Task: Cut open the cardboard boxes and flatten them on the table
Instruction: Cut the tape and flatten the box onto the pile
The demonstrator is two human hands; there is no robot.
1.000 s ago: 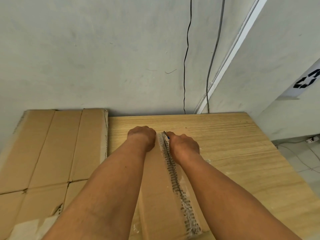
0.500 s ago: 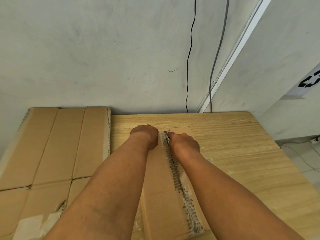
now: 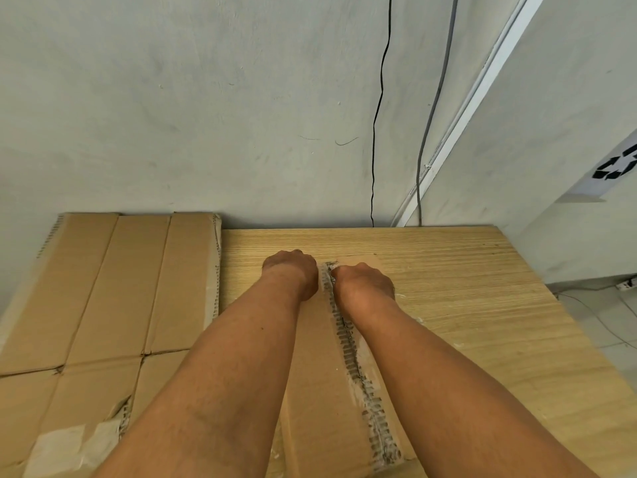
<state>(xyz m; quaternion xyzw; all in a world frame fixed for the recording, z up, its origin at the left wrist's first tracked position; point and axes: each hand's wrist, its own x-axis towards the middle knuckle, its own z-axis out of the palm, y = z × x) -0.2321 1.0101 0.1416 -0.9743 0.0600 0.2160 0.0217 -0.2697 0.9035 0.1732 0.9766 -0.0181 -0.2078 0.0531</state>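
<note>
Left hand (image 3: 291, 274) and right hand (image 3: 363, 282) flank the torn seam at the far end of the long brown cardboard box (image 3: 317, 374), mid light wooden tabletop (image 3: 482, 322); fingers curl out of sight, grip unclear.

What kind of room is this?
Probably a plain workroom or storage corner for packing, not a cosy home room. A wooden table stands against a scuffed wall with loose cables hanging down it, flattened cardboard lies on the left, and a recycling symbol shows at the right.

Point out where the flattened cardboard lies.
Head view, left side: the flattened cardboard lies against the wall, left of the left hand and the box.
</note>
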